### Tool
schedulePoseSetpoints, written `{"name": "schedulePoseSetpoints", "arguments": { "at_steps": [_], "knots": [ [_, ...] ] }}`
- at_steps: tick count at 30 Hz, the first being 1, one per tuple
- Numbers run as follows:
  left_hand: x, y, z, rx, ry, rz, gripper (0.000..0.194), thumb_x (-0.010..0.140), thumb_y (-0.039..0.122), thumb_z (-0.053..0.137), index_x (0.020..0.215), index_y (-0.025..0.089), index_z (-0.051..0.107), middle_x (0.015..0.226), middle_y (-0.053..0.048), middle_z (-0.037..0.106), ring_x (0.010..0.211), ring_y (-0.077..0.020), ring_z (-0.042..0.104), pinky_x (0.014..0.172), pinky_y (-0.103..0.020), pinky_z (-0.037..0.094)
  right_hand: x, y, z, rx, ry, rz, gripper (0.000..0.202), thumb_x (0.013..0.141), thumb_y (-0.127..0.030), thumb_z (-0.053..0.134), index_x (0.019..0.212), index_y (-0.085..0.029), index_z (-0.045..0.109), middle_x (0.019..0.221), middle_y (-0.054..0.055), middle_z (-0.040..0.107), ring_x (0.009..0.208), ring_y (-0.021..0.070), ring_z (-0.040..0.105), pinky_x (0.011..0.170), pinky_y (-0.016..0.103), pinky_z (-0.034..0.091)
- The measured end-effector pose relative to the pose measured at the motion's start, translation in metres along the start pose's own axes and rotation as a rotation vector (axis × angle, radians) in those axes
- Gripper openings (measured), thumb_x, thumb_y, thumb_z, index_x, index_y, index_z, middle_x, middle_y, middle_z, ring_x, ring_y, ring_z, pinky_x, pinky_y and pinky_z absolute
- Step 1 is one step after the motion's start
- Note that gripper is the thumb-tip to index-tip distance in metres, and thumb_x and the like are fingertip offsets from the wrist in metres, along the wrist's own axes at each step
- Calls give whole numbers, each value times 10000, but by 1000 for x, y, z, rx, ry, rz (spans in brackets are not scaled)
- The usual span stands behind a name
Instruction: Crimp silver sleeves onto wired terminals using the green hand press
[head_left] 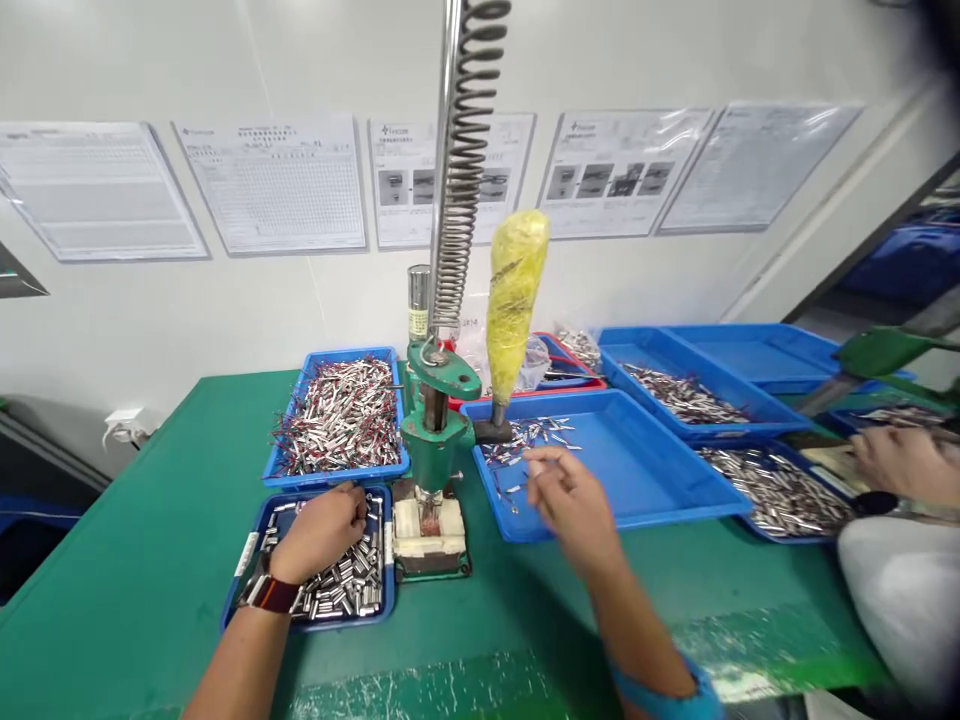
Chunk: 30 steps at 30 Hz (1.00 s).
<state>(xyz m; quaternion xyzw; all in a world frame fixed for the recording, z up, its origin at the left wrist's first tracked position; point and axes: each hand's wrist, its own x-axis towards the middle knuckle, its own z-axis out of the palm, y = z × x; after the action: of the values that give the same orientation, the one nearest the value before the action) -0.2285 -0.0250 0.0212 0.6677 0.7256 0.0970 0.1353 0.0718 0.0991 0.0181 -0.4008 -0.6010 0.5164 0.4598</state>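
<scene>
My left hand [322,530], with a watch band on its wrist, is over a small dark-blue tray [309,622] of short shiny metal cylinders [345,585]. Its fingers are curled together, and whatever is between them is hidden. My right hand [570,500] hovers at the near left side of a larger blue tray [637,455], where small metal parts with thin wires [525,440] lie. Thumb and fingers are drawn together; anything held there is too small to make out. Between my hands stands a green hand press [439,450] with a yellow-wrapped lever handle [517,300], which neither hand touches.
Behind the left tray, a blue tray [271,455] is heaped with wired metal parts [341,415]. More blue trays [750,350] of parts stand at the right. A co-worker's hand [904,462] and sleeve are at the right edge. Paper sheets [274,185] hang on the wall.
</scene>
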Motion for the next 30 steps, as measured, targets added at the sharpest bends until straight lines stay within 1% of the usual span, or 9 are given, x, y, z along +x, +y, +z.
{"name": "schedulePoseSetpoints", "arguments": {
  "at_steps": [1, 3, 6, 9, 13, 17, 22, 26, 30],
  "knots": [
    [-1, 5, -3, -92, 25, 19, 120, 787, 117, 488, 804, 184, 586, 851, -76, 637, 781, -231, 601, 698, -319, 401, -14, 1, 16, 31, -36, 2, 381, 869, -536, 555, 1023, -188, 552, 583, -46, 559, 359, 70, 349, 352, 195, 264],
    [-3, 18, -9, -407, 65, 71, 57, 859, 204, 504, 864, 201, 560, 819, -37, 627, 754, -204, 595, 686, -298, 418, -36, 4, 46, -3, -128, -42, 315, 930, -481, 486, 1027, -190, 559, 690, -6, 637, 413, 83, 430, 391, 205, 322],
    [-1, 41, -11, -941, 117, 127, 147, 921, 353, 535, 936, 208, 551, 763, -8, 626, 701, -169, 582, 628, -259, 435, -51, 4, 75, -205, -259, -171, 230, 982, -330, 410, 1055, -195, 582, 900, 44, 711, 651, 130, 609, 588, 247, 457],
    [5, 58, -2, -1267, 232, 98, 188, 887, 363, 633, 945, 186, 610, 705, -1, 621, 650, -136, 546, 584, -230, 418, -53, 0, 85, -320, -284, -236, 208, 980, -242, 396, 1046, -197, 588, 922, 41, 718, 847, 168, 655, 761, 289, 479],
    [12, 61, 12, -1547, 333, 15, 176, 813, 301, 736, 916, 172, 676, 773, -8, 630, 742, -129, 579, 650, -221, 439, -54, -1, 87, -313, -331, -240, 227, 988, -219, 363, 1060, -203, 578, 990, 45, 710, 941, 172, 653, 815, 285, 473],
    [15, 61, 20, -1640, 358, -8, 178, 762, 266, 783, 886, 169, 702, 865, -14, 631, 815, -131, 575, 737, -234, 450, -57, 2, 90, -412, -360, -254, 250, 974, -169, 344, 1054, -187, 580, 991, 57, 697, 909, 168, 642, 803, 269, 453],
    [16, 72, 25, -1566, 390, 65, 148, 786, 242, 749, 902, 189, 673, 875, -5, 623, 843, -137, 563, 802, -249, 435, -53, 6, 92, -600, -422, -198, 274, 855, -52, 417, 975, -182, 626, 851, 33, 694, 748, 163, 623, 688, 247, 396],
    [17, 80, 28, -1474, 317, 151, 234, 854, 240, 675, 1076, 232, 604, 979, -13, 646, 860, -138, 577, 795, -247, 439, -52, 7, 93, -620, -459, -182, 308, 792, -23, 437, 940, -196, 646, 814, 11, 702, 743, 155, 633, 680, 228, 374],
    [18, 83, 30, -1452, 232, 175, 292, 862, 270, 669, 1134, 239, 566, 1031, -21, 665, 882, -150, 599, 811, -255, 454, -52, 6, 93, -681, -444, -214, 292, 833, -65, 428, 992, -203, 632, 876, 20, 724, 785, 176, 664, 659, 237, 347]
  ]
}}
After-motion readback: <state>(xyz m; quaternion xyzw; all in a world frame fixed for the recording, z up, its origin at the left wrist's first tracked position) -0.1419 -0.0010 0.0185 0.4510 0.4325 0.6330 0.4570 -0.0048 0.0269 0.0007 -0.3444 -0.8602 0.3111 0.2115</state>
